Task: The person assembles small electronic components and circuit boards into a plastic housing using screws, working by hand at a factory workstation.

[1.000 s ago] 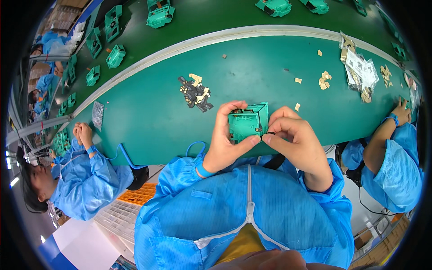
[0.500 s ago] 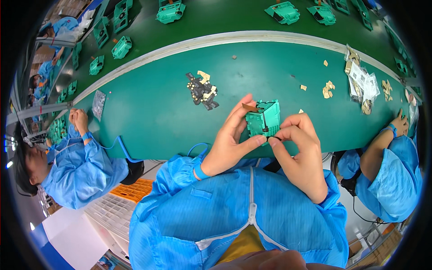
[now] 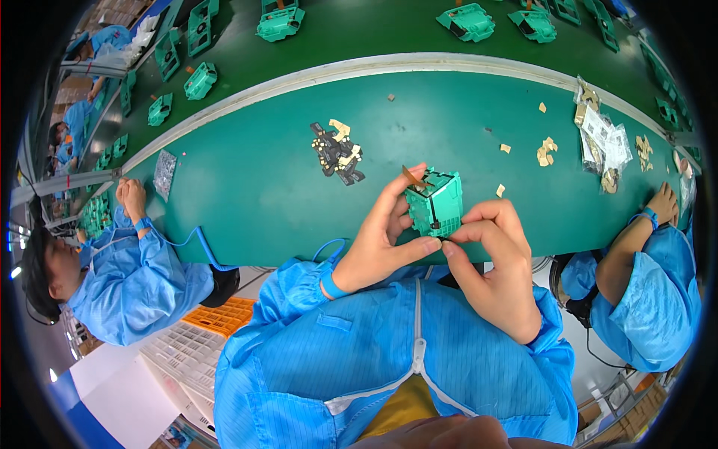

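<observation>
My left hand grips a green plastic housing from its left side, thumb along the lower edge. The housing is held tilted just above the table, and a brown flexible strip sticks out of its upper left. At the lower corner of the housing, my right hand is closed in a pinch. A small dark piece shows between the fingertips there, mostly hidden. Beyond my left hand lies a pile of black pieces with tan parts.
Tan scraps and plastic bags with labels lie on the green table to the right. A pale rail divides it from a far strip holding several green housings. Co-workers sit left and right.
The housing has turned in my left hand and dropped slightly toward me, so more of its smooth right face shows. My right fingertips have moved slightly down and left along with its corner.
</observation>
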### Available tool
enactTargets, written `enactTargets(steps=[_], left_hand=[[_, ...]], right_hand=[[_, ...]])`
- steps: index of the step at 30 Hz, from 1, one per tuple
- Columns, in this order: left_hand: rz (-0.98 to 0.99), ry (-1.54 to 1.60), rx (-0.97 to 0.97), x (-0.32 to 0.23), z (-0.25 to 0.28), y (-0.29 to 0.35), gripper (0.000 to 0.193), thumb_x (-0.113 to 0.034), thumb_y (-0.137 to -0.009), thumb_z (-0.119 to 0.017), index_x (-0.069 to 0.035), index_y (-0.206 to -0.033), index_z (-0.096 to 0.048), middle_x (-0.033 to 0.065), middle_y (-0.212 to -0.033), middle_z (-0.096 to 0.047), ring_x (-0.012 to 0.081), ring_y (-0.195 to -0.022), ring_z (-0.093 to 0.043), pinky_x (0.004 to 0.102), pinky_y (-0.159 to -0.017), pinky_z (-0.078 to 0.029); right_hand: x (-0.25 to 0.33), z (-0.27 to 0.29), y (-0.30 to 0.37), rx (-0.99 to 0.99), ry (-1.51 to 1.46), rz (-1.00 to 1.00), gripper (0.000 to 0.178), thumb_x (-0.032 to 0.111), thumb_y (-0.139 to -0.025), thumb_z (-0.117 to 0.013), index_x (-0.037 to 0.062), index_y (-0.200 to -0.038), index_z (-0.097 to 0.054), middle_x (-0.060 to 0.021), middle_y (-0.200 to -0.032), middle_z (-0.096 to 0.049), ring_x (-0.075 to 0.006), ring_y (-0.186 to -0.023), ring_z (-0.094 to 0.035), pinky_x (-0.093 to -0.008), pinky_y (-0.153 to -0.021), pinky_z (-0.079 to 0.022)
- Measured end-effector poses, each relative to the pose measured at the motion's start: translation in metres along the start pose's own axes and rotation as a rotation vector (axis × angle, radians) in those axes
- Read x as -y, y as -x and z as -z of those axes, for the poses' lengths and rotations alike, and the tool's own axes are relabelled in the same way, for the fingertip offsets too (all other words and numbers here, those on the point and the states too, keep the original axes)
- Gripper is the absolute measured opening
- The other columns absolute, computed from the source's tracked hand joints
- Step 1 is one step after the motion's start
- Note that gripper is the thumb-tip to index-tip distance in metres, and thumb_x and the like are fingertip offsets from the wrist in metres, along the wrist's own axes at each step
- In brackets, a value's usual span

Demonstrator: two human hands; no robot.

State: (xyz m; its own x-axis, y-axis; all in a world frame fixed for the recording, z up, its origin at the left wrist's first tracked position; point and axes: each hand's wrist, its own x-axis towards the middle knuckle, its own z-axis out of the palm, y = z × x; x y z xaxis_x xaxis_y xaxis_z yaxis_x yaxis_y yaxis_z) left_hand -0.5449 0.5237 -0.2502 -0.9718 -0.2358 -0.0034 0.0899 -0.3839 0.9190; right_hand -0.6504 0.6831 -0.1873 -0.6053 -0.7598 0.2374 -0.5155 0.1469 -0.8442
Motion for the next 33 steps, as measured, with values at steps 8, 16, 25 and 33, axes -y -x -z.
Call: enactTargets(steps=[8, 16, 25, 33], left_hand=[[0.026, 0.086, -0.030, 0.005, -0.002, 0.001, 0.082, 0.006, -0.087, -0.068, -0.004, -0.154, -0.021, 0.0141, -0.156, -0.028, 0.0248, -0.135, -0.045, 0.0389, -0.108, -0.044], [0.030, 0.037, -0.064, 0.012, -0.001, 0.003, 0.077, 0.010, -0.086, -0.064, -0.005, -0.150, -0.024, 0.0125, -0.159, -0.023, 0.0237, -0.138, -0.042, 0.0391, -0.109, -0.042], [0.048, 0.024, -0.046, 0.013, 0.002, -0.001, 0.074, 0.010, -0.084, -0.067, -0.007, -0.146, -0.030, 0.0117, -0.159, -0.017, 0.0225, -0.140, -0.038, 0.0387, -0.111, -0.041], [-0.025, 0.043, -0.096, 0.019, 0.003, -0.003, 0.078, 0.007, -0.081, -0.073, -0.006, -0.145, -0.031, 0.0125, -0.158, -0.018, 0.0247, -0.141, -0.037, 0.0418, -0.111, -0.043]], right_hand=[[-0.007, -0.003, 0.001, -0.009, -0.121, -0.108, 0.013, -0.006, -0.081, -0.071, -0.0032, -0.090, -0.062, -0.0122, -0.101, -0.057, -0.0195, -0.079, -0.062, -0.0300, -0.068, -0.051], [-0.016, -0.011, 0.001, -0.010, -0.283, -0.232, 0.009, -0.006, -0.083, -0.070, -0.0048, -0.089, -0.063, -0.0116, -0.102, -0.056, -0.0175, -0.081, -0.063, -0.0283, -0.071, -0.052], [-0.018, -0.011, -0.004, 0.000, -0.303, -0.278, 0.007, -0.005, -0.085, -0.069, -0.0058, -0.090, -0.064, -0.0126, -0.110, -0.054, -0.0173, -0.087, -0.063, -0.0274, -0.075, -0.053], [-0.016, -0.004, -0.005, 0.030, -0.120, -0.044, 0.007, -0.006, -0.086, -0.066, -0.0040, -0.091, -0.063, -0.0139, -0.113, -0.052, -0.0200, -0.092, -0.062, -0.0294, -0.077, -0.051]])
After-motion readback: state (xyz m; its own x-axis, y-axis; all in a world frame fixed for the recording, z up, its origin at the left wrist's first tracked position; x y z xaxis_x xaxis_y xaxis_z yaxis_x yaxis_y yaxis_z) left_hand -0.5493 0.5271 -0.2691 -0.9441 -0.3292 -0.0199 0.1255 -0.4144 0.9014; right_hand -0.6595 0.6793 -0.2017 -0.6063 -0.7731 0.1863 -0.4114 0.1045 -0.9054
